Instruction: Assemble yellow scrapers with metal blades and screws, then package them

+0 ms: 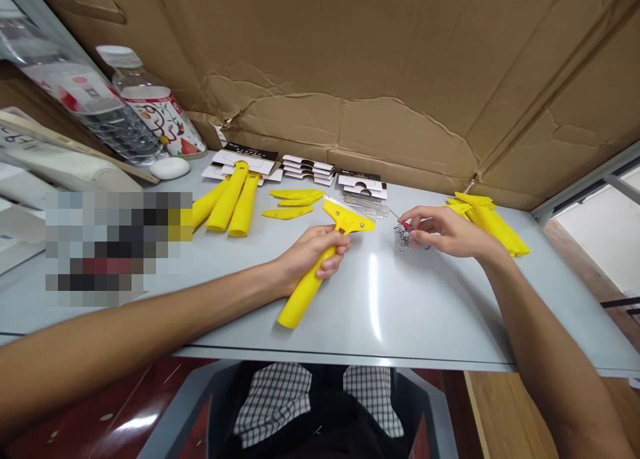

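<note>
Found creased brown cardboard (320, 45) behind a pale grey bench (425, 312). Noted packing cards (309, 169) along the back, bottles (153, 112) at rear left, and loose yellow handles (243, 202) in front of the cards. Located the yellow scraper (305, 299) at mid-bench, head (350, 217) pointing away, butt toward the front edge. Observed the left grip (305, 253) wrapped around its upper handle, just below the head. Observed the right grip (447, 231) pinching a thin-shafted tool (405, 225), apparently a screwdriver, right at a loose pile of small metal screws (402, 239). Cannot confirm any screw pinched along with it. Noted flat metal blades (370, 207) just beyond, narrow yellow strips (287, 213) to their left and a yellow heap (493, 229) at far right. Judge the step in hand as screw work on the head, with two fasteners (337, 213) visible there; cannot verify tightness. Judge the next move to call for a steady left hold, a tool tip squared to its screw, and care against scattering the pile.
</note>
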Available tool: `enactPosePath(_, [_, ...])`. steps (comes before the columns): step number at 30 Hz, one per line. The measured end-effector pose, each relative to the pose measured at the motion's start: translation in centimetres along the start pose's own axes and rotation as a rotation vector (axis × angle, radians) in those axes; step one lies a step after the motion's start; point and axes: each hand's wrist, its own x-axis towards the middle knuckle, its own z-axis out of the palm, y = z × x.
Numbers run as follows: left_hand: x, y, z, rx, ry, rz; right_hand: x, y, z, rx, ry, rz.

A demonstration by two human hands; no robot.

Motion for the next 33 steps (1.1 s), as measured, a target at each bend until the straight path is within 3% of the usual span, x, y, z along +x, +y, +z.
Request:
enactPosePath(11, [0.0,0.0,0.1,0.021,0.009,-0.009,0.8,-0.4,1.0,-0.026,0.081,-0.155])
enactPosePath(19, [-0.2,-0.4,-0.1,0.079,-0.006,-0.004,0.8,-1.6,2.6,-0.304,0.366,-0.224])
enactPosePath(33, [-0.4,-0.3,0.4,0.077,0.030,-0.008,0.6,-3.0,4.6,-0.498,0.561,-0.359])
